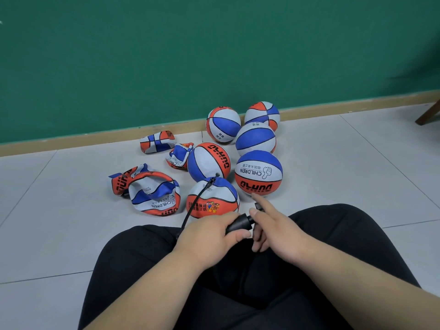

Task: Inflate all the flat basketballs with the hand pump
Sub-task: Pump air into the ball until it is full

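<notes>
— Green wall (166, 55) at the back, a wooden skirting board (95, 136) along its foot, and pale grey floor tiles (59, 210) running out wide on both sides of the pile. What's in the middle?

— Six round basketballs (222, 125) bunched out from the skirting board, red, white and blue. The nearest ball (213, 201) sits just in front of the person's black-trousered knees (133, 253). It's mostly round, and a thin black hose (195, 203) runs up to its top.

— And the hand pump (239, 222)?

— Right over the lap, lying across. The left hand (209, 234) has its fingers wrapped round the black barrel. The right hand (276, 232) is at the handle end, thumb on the shaft and lower fingers curled about the handle. Its index finger points straight out at the CHILDREN ball (258, 172); whether it touches, I cannot tell.

— The flat ones?

— Left of the round group, crumpled on the tiles. One flat ball (157, 142) lies near the skirting board and a second flat ball (179, 155) touches the middle ball (209, 161). A bigger caved-in heap (152, 194) lies nearest the left knee; one ball or two, I cannot tell.

— Room to move?

— Tiles stretch away left and right of the pile. A dark wooden furniture leg (428, 114) stands at the far right edge.
</notes>
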